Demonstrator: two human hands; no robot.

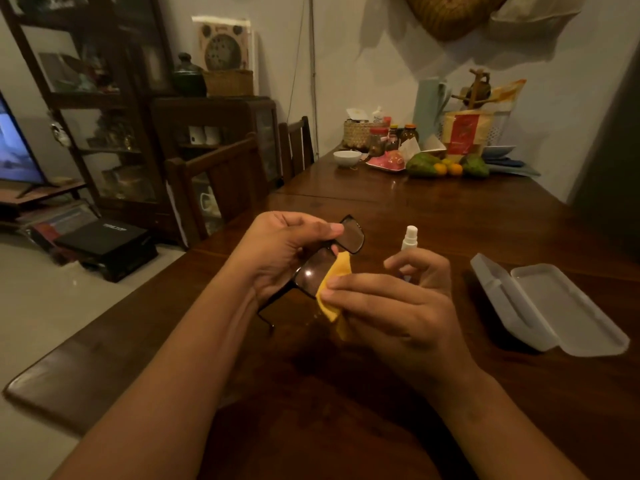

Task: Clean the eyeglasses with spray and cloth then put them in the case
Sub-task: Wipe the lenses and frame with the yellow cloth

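While the left hand point(277, 251) grips the black-framed eyeglasses point(329, 258) and the right hand point(391, 306) pinches the yellow cloth point(334, 285) on a lens mid-frame, wiping is under way, and next comes the open white plastic case point(547, 306) at right.

glasses point(313, 271): blk frame, tilted | cloth point(337, 271): yellow, on lwr lens | spray btl point(410, 237): white, upright | case point(540, 306): white, open

Wooden table point(433, 209); white bowl point(346, 158), fruit point(446, 167) far end.
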